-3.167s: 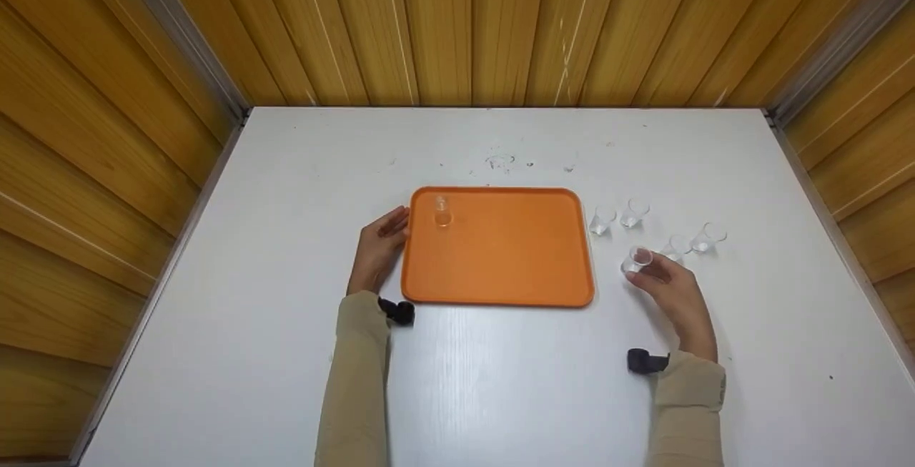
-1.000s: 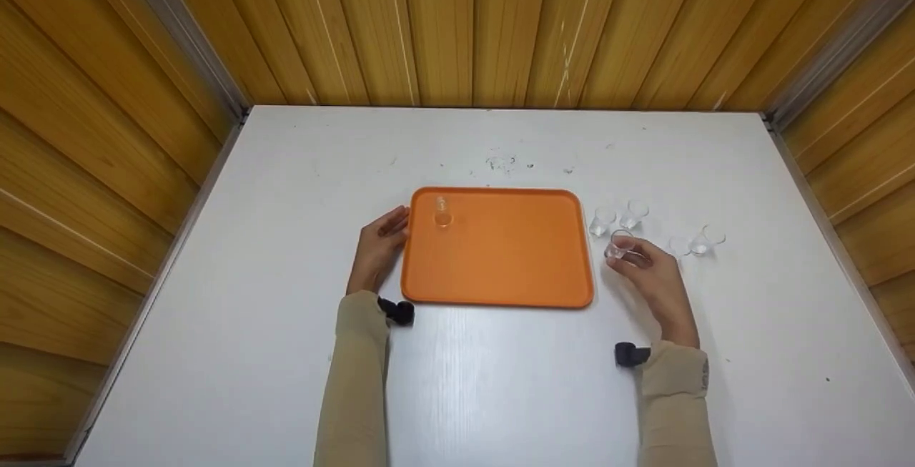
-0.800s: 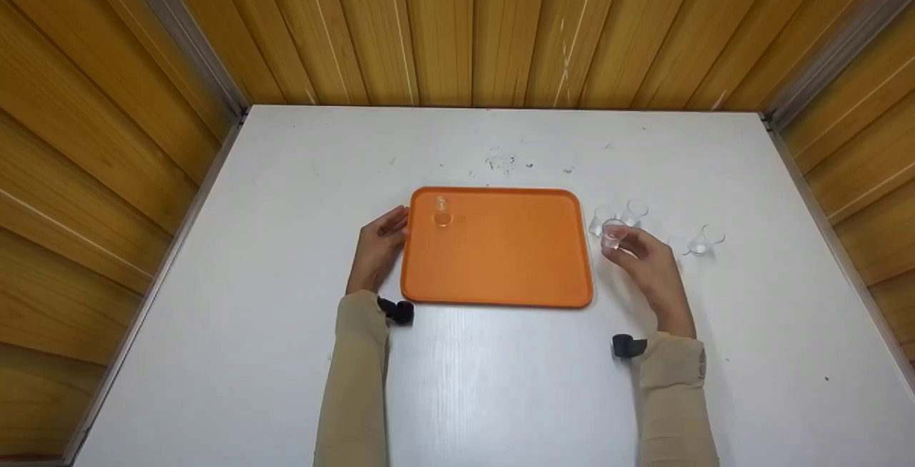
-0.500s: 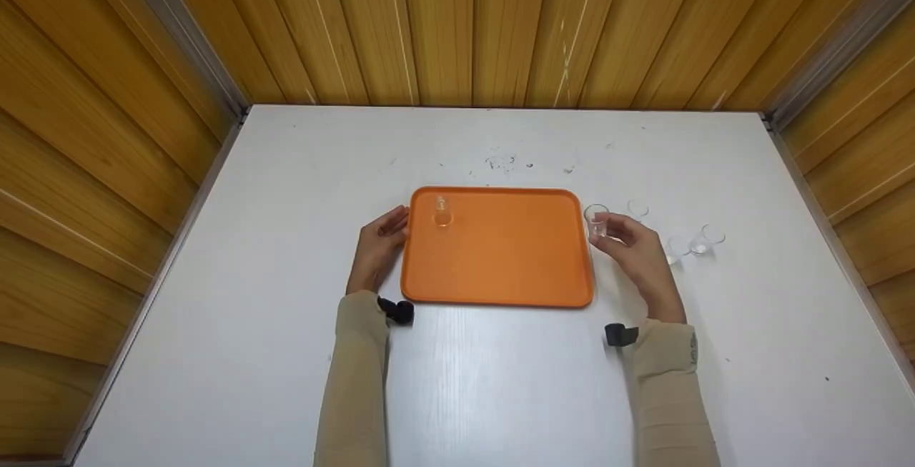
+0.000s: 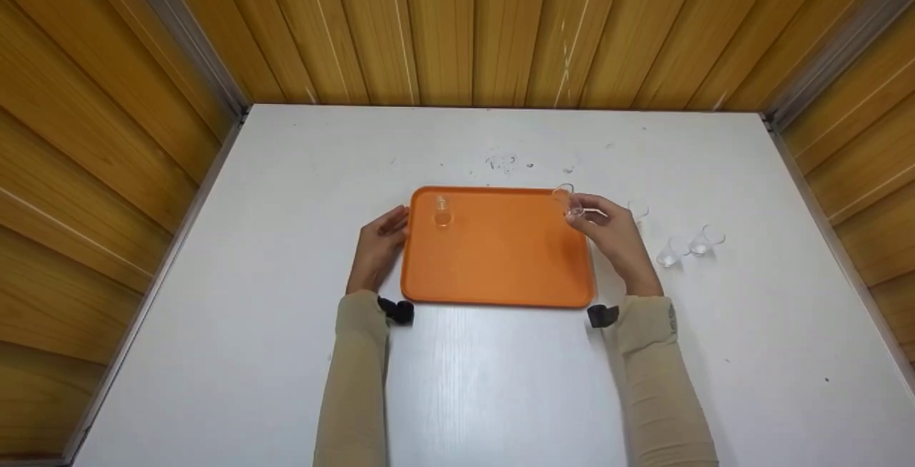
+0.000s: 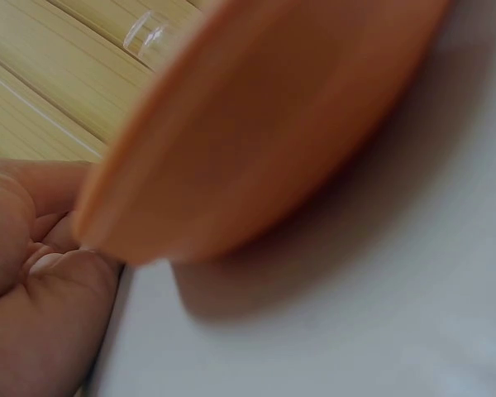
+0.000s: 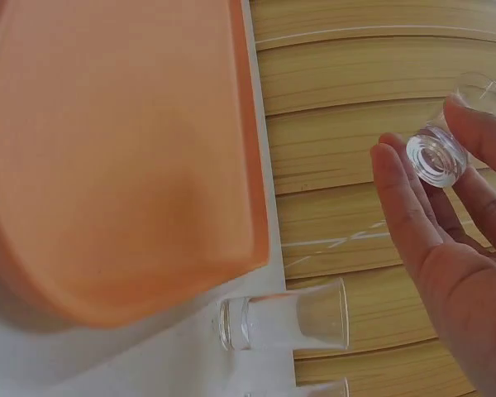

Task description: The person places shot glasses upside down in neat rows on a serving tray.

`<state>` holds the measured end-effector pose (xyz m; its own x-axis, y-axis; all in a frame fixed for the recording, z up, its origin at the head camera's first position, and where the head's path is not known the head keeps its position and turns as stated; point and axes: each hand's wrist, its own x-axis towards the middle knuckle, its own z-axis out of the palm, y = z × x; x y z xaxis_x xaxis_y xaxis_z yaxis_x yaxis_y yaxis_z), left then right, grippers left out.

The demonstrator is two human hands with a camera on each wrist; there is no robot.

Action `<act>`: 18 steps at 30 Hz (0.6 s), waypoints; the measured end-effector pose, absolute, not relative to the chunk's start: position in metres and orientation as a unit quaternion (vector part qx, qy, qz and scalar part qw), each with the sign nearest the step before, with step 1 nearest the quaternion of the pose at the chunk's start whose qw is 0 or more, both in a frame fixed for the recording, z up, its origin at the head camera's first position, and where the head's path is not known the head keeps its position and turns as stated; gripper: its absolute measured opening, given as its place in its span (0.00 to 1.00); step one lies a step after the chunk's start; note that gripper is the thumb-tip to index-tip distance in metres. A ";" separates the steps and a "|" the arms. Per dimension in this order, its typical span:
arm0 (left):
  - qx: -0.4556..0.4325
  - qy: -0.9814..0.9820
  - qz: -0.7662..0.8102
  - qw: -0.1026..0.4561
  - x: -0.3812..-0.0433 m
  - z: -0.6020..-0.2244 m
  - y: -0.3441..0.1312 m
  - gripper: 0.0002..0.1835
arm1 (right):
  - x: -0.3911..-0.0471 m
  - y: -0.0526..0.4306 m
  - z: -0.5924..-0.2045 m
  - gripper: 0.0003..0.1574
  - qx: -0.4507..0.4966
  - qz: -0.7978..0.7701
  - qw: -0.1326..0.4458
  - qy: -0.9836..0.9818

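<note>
The right hand (image 5: pixel 607 227) pinches a clear shot glass (image 5: pixel 566 200) between thumb and fingers over the tray's far right corner. In the right wrist view this shot glass (image 7: pixel 437 155) is tilted, its thick round base facing the camera. The orange tray (image 5: pixel 500 259) lies flat on the table. At its left edge the left hand (image 5: pixel 377 249) holds the rim with bent fingers; the left wrist view shows those fingers (image 6: pixel 54 194) against the tray rim (image 6: pixel 107 223). Another shot glass (image 5: pixel 442 212) stands on the tray's far left part.
To the tray's right two shot glasses stand close together, a nearer glass (image 5: pixel 670 252) and a farther glass (image 5: pixel 704 241). Behind the right hand another glass (image 5: pixel 638 208) is partly hidden. A glass (image 7: pixel 285 318) stands beside the tray corner in the right wrist view. Wooden panels (image 5: pixel 443 31) enclose the white table (image 5: pixel 486 381).
The right hand has carried its shot glass left and away from the body, from the table beside the tray to over the tray's far right corner. The left hand and tray stay put.
</note>
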<state>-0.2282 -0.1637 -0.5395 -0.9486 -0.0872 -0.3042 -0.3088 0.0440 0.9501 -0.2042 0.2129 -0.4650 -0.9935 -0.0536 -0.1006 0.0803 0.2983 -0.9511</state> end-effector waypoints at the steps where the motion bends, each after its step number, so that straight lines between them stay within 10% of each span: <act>1: -0.138 0.719 0.676 0.083 -0.228 -0.539 -0.164 0.26 | -0.206 0.211 -0.465 0.33 0.008 -0.587 0.057 0.807; 18: -0.135 0.700 0.697 0.079 -0.227 -0.539 -0.162 0.27 | -0.227 0.174 -0.461 0.29 -0.005 -0.583 0.065 0.810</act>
